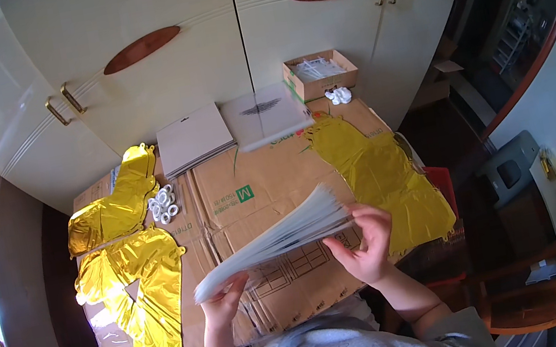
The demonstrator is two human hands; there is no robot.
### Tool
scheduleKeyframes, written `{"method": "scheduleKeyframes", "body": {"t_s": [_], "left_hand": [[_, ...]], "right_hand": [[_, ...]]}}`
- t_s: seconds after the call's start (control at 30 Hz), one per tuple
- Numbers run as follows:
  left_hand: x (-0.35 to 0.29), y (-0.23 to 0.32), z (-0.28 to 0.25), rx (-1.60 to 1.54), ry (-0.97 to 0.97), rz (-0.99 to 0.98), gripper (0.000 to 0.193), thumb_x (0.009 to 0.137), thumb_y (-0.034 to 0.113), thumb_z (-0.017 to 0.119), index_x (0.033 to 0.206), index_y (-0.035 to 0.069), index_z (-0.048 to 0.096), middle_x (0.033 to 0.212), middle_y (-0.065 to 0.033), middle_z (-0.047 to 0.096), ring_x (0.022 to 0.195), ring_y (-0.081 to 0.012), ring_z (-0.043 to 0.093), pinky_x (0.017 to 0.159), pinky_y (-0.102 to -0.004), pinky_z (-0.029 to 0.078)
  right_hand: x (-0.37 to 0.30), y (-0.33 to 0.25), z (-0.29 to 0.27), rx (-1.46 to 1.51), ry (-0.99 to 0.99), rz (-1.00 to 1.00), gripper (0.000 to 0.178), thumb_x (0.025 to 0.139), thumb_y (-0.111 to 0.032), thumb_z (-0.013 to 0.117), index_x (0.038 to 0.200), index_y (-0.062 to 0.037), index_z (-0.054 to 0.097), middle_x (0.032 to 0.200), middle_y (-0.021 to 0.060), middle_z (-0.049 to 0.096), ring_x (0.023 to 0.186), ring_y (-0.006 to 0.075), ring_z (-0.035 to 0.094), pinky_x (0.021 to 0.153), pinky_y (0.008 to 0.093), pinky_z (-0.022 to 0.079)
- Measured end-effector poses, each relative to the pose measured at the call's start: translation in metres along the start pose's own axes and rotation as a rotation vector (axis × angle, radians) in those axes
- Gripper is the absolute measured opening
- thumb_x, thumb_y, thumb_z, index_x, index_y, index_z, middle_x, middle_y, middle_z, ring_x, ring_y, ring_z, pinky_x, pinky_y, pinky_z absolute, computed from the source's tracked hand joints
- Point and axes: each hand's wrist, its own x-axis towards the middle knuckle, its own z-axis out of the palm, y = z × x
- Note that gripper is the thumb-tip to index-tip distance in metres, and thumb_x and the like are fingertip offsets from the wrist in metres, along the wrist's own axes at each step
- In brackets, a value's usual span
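Note:
A thick stack of clear plastic bags (282,236) is held up at a slant over the cardboard, its far right end fanned into thin layers. My left hand (224,298) is closed on the stack's near left end. At the right end, the curled fingers and thumb of my right hand (368,243) grip the fanned edge. Flat gold foil balloons lie nearby: one (117,209) at the far left, another (155,299) at the near left, and a wide one (384,184) to the right of my right hand.
Flattened cardboard (220,183) covers the table. White ribbon rolls (163,205) lie beside the left balloons. Grey boards (194,140), clear printed bags (268,119) and a box of white sticks (320,77) sit along the back, against cream cabinets (138,12). A wooden chair (530,292) stands at right.

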Motion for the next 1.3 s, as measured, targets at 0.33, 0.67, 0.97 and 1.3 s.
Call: {"method": "scheduleKeyframes", "body": {"t_s": [0.33, 0.67, 0.97, 1.3], "left_hand": [[-0.002, 0.004, 0.003, -0.024, 0.030, -0.040, 0.013, 0.070, -0.006, 0.065, 0.081, 0.000, 0.065, 0.083, -0.0068, 0.064, 0.079, -0.0135, 0.059, 0.072, -0.0257, 0.046], [0.000, 0.006, 0.005, 0.011, 0.032, -0.008, 0.014, 0.069, -0.006, 0.064, 0.081, 0.000, 0.064, 0.083, -0.0071, 0.064, 0.078, -0.0140, 0.059, 0.072, -0.0263, 0.046], [0.002, 0.004, 0.005, 0.049, 0.027, 0.063, 0.015, 0.069, -0.005, 0.065, 0.083, 0.000, 0.064, 0.085, -0.0076, 0.064, 0.081, -0.0154, 0.059, 0.075, -0.0278, 0.045], [-0.001, 0.006, 0.008, -0.015, 0.088, -0.046, 0.019, 0.069, -0.005, 0.066, 0.087, 0.001, 0.064, 0.087, -0.0072, 0.064, 0.082, -0.0145, 0.058, 0.075, -0.0276, 0.045]], "right_hand": [[-0.014, 0.008, 0.001, 0.315, -0.007, 0.300, 0.060, 0.064, -0.001, 0.074, 0.113, -0.0018, 0.040, 0.105, 0.0103, 0.045, 0.094, 0.0199, 0.049, 0.082, 0.0296, 0.041], [-0.011, 0.007, -0.008, 0.242, -0.071, 0.292, 0.046, 0.068, 0.000, 0.070, 0.108, -0.0004, 0.046, 0.105, 0.0118, 0.051, 0.099, 0.0206, 0.050, 0.086, 0.0299, 0.039], [-0.010, 0.004, -0.007, 0.058, 0.083, 0.177, 0.037, 0.067, 0.000, 0.070, 0.098, -0.0030, 0.051, 0.092, 0.0107, 0.056, 0.082, 0.0233, 0.055, 0.072, 0.0291, 0.044], [-0.019, 0.008, -0.007, 0.183, 0.073, 0.212, 0.035, 0.067, -0.001, 0.071, 0.093, -0.0039, 0.049, 0.092, 0.0110, 0.057, 0.082, 0.0236, 0.055, 0.071, 0.0305, 0.043]]}}
